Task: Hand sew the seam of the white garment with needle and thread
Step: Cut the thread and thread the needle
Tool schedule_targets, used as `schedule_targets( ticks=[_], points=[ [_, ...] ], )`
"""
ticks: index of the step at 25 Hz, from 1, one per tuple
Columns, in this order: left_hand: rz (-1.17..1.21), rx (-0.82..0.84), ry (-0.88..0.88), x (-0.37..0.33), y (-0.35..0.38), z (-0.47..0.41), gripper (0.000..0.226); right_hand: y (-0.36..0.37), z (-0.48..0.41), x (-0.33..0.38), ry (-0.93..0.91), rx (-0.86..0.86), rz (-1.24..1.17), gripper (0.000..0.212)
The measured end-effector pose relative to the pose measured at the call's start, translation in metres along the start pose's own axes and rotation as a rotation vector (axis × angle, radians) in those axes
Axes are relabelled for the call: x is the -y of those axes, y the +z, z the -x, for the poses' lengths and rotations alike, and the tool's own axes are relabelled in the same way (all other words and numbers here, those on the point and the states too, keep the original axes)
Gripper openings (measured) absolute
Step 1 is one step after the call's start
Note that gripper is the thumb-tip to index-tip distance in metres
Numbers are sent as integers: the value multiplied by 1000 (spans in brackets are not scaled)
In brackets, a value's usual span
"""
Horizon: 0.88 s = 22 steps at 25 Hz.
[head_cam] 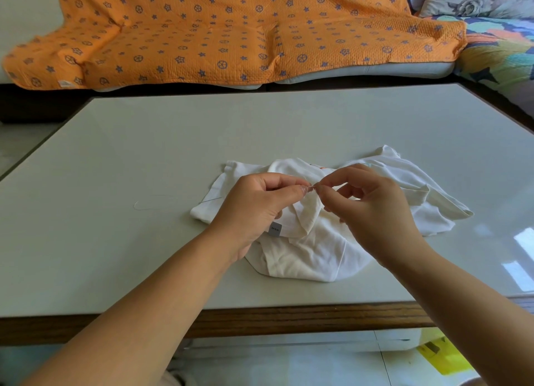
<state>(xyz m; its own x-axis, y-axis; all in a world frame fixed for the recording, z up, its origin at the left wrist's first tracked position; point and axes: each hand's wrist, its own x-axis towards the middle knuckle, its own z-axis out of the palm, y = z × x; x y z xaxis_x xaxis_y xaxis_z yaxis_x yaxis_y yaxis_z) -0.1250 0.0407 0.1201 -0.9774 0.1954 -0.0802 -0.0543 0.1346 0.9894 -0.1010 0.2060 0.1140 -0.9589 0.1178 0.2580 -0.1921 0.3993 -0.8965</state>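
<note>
A crumpled white garment (pixel 312 250) lies on the pale table (pixel 144 160), a small grey label (pixel 275 229) on it. My left hand (pixel 257 206) pinches a raised fold of the cloth between thumb and fingers. Close against it, my right hand (pixel 372 209) pinches the needle (pixel 313 186), only a tiny glint of it showing between the two thumbs. A thin white thread (pixel 150 205) trails on the table left of the garment. A second thin needle or dark thread (pixel 210 200) lies across the garment's left edge.
The table has a dark wooden front edge (pixel 289 319). Behind it stands a sofa draped with an orange patterned blanket (pixel 219 33), with floral cushions (pixel 491 39) at the right. A yellow object (pixel 442 354) lies on the floor below the table's right side.
</note>
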Motion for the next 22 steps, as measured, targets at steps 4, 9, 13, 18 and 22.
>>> schedule_targets(
  ticks=[4, 9, 13, 18, 22],
  points=[
    [22, -14, -29, -1, 2, 1, 6, 1, 1, -3, -92, -35, 79, 12],
    [11, -22, -55, -6, 4, 2, 5, 4, 0, -10, -278, -108, 192, 8],
    [8, -13, -45, -6, 3, 3, 6, 5, 0, -13, -345, -129, 219, 6],
    [-1, 23, -19, -2, -3, -1, 7, 6, -1, -15, -370, -124, 254, 6],
    [-33, 54, -1, 2, -2, -3, 7, 8, -1, -16, -372, -119, 257, 6]
  ],
)
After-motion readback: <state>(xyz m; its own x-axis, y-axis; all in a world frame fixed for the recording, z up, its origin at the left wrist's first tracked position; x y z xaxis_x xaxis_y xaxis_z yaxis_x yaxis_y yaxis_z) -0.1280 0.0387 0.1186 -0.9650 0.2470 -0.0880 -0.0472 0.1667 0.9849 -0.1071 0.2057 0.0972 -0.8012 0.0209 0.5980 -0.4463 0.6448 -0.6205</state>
